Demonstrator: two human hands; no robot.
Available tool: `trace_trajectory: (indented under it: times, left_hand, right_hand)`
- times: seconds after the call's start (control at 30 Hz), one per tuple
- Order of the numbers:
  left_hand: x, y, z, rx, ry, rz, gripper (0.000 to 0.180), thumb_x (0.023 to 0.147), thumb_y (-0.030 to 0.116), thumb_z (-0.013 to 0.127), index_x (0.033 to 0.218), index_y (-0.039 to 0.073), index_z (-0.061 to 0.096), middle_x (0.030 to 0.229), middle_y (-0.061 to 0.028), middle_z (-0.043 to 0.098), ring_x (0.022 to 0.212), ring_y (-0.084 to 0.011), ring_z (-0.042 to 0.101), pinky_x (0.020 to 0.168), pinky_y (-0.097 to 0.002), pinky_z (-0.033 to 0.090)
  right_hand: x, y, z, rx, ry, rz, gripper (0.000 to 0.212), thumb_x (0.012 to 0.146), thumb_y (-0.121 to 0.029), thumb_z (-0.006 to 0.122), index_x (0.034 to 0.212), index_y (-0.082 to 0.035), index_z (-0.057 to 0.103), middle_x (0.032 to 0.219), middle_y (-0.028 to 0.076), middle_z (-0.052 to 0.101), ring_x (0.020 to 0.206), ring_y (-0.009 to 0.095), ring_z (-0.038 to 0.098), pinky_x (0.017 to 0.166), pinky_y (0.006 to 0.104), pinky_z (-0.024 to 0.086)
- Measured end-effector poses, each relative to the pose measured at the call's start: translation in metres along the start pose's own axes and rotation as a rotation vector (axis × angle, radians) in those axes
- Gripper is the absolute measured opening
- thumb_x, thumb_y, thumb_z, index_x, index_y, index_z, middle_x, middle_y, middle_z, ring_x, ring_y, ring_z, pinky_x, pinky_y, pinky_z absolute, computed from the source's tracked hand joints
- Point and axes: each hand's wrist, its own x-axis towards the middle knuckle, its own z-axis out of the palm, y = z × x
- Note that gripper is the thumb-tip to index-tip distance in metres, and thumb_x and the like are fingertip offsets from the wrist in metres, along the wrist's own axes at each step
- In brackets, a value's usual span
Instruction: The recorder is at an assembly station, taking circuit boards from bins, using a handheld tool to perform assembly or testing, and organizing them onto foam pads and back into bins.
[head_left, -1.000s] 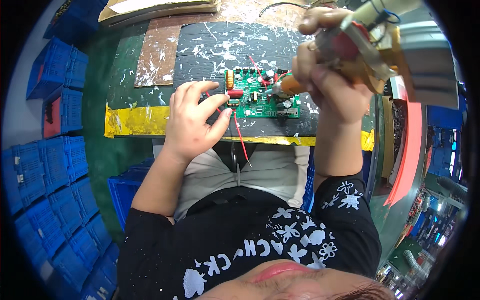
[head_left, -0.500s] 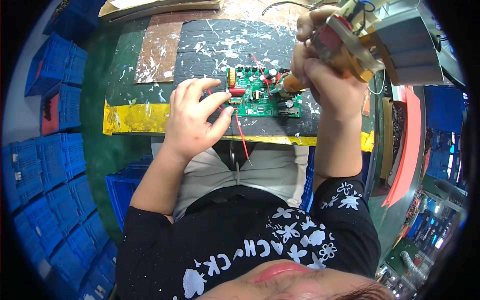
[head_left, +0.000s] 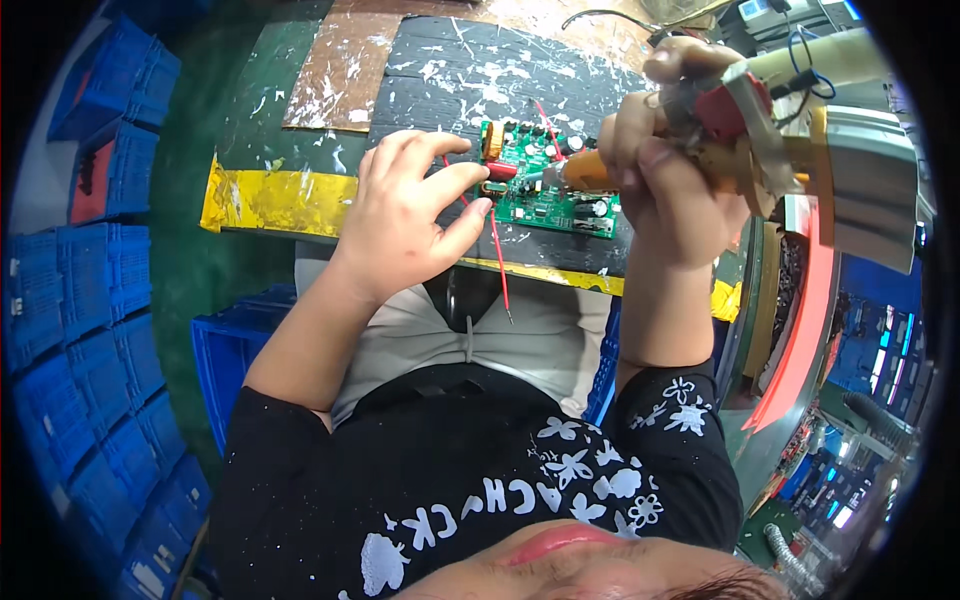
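A green circuit board [head_left: 535, 212] crowded with components lies on the worktable. At its left edge, my left hand [head_left: 405, 220] grips it with the index finger by a red component [head_left: 503, 171] and the thumb just below. A red wire [head_left: 502, 270] runs from there down past the table's front edge, and another red wire [head_left: 545, 120] stands at the board's far side. My right hand [head_left: 680, 200] is closed round an orange glue gun [head_left: 592, 172], tilted so its nozzle points left over the middle of the board. Whether the tip touches the board I cannot tell.
The black, paint-flecked table mat [head_left: 450, 70] has yellow tape [head_left: 280, 195] along its front edge. Blue crates [head_left: 75, 270] are stacked at the left, and a blue bin [head_left: 225, 350] stands below the table. Pink sheets [head_left: 800, 340] lie at the right.
The glue gun's nozzle has shifted left across the board, from the right part toward the middle, with my right hand. My left hand keeps its place at the board's left edge; the whole view has shifted slightly.
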Motion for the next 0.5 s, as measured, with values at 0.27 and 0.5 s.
trace_trajectory:
  times: [0.27,0.5]
  left_hand:
    - [0.000,-0.003,0.000,0.002,0.003,0.016,0.026,0.076,0.023,0.066,0.098,0.009,0.066,0.110,-0.0090,0.057,0.107,-0.0301,0.049,0.092,-0.0421,0.036]
    - [0.001,-0.001,0.002,-0.011,-0.003,0.010,0.027,0.076,0.024,0.066,0.098,0.009,0.066,0.110,-0.0092,0.057,0.106,-0.0306,0.049,0.093,-0.0422,0.036]
  right_hand:
    - [0.002,0.011,0.003,-0.021,-0.095,-0.018,0.054,0.070,0.011,0.039,0.124,0.003,0.039,0.111,0.016,0.048,0.052,0.012,0.046,0.046,0.0250,0.035]
    - [0.002,0.006,-0.001,0.064,-0.037,-0.006,0.054,0.070,0.006,0.045,0.123,0.004,0.038,0.123,0.020,0.045,0.050,0.010,0.045,0.048,0.0265,0.037]
